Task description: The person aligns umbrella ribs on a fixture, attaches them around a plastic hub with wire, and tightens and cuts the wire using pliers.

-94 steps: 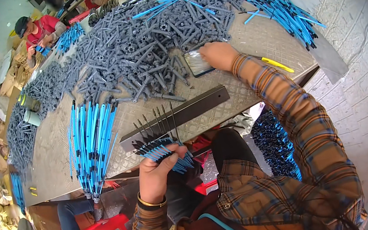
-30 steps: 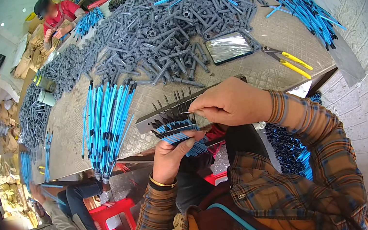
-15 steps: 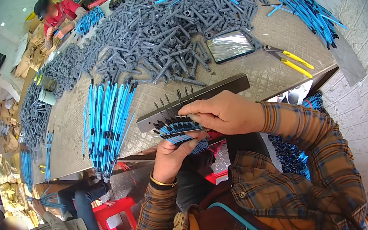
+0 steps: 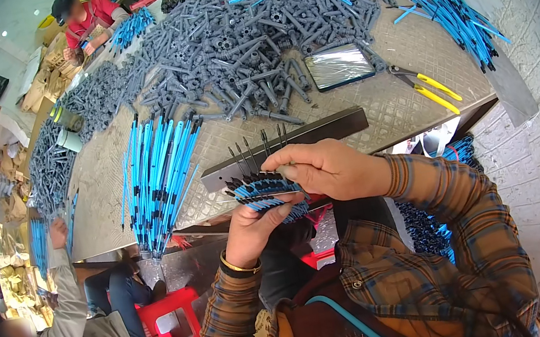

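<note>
Above my lap, my left hand (image 4: 247,237) is closed round a bundle of blue ribs with black ends (image 4: 263,188), which look like umbrella ribs. My right hand (image 4: 335,170) is at the bundle's upper side, thumb and forefinger pinched together by the black ends. What that pinch holds is too small to make out. Just beyond the fingers, several thin dark pins (image 4: 265,143) stand upright beside a dark metal bar (image 4: 321,132) along the table's near edge. The lower part of the bundle is hidden behind my left hand.
A big heap of grey plastic parts (image 4: 214,55) covers the far table. Blue ribs lie in a bunch (image 4: 160,180) at left and another (image 4: 456,16) at right. Yellow-handled pliers (image 4: 436,87) and a flat, film-wrapped case (image 4: 339,67) lie nearby. Two co-workers sit leftward, one by a red stool (image 4: 171,323).
The co-worker at lower left has stretched an arm up to the blue ribs at the table's left edge. The far co-worker's hands have shifted slightly. My hands have barely moved.
</note>
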The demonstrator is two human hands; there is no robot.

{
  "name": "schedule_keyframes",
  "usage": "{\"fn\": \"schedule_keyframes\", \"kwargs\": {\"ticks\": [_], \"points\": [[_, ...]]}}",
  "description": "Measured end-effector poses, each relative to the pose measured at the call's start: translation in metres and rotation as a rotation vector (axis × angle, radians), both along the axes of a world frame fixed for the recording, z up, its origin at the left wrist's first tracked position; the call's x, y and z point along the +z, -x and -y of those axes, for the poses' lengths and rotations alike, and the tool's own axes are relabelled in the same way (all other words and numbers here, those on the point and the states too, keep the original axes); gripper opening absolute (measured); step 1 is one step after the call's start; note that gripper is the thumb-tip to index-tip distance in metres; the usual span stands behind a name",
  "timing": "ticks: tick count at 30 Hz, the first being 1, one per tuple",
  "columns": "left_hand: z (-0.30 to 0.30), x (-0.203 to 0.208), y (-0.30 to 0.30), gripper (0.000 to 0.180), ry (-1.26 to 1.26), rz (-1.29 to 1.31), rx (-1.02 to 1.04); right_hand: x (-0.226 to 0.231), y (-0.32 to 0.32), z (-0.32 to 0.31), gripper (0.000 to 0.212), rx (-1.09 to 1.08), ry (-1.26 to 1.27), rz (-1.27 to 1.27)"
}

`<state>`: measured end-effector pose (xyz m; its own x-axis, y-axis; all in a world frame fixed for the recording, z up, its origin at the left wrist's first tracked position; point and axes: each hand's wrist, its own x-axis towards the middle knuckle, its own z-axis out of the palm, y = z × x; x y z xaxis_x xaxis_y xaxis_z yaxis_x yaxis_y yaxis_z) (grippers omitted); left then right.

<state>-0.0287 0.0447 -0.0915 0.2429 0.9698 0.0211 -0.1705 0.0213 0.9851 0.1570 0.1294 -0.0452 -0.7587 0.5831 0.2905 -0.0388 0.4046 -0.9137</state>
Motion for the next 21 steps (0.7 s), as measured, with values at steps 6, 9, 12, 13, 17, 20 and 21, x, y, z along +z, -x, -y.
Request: {"fn": "schedule_keyframes", "kwargs": {"ticks": [6,9,12,13,17,20,21], "points": [[0.001,0.000,-0.001,0.019,0.004,0.005,0.009,0.011,-0.006,0.001,0.024,-0.073,-0.200,0.106],[0.002,0.001,-0.002,0.020,-0.029,-0.068,0.028,0.019,-0.012,0.002,0.024,-0.108,-0.622,0.305],[0.002,0.003,-0.005,0.020,-0.042,-0.072,0.008,0.002,-0.008,-0.002,0.025,-0.112,-0.508,0.198],[0.001,0.003,-0.006,0.020,-0.049,-0.073,-0.001,-0.002,-0.008,-0.003,0.025,-0.113,-0.452,0.146],[0.000,-0.002,-0.004,0.019,-0.012,-0.024,-0.036,-0.001,-0.009,-0.013,0.027,0.086,-0.068,0.074],[0.001,-0.004,-0.003,0.020,-0.004,-0.023,-0.037,0.002,-0.007,-0.018,0.027,0.135,-0.135,0.109],[0.001,-0.004,-0.003,0.020,-0.001,-0.021,-0.039,0.003,-0.007,-0.019,0.028,0.158,-0.167,0.127]]}}
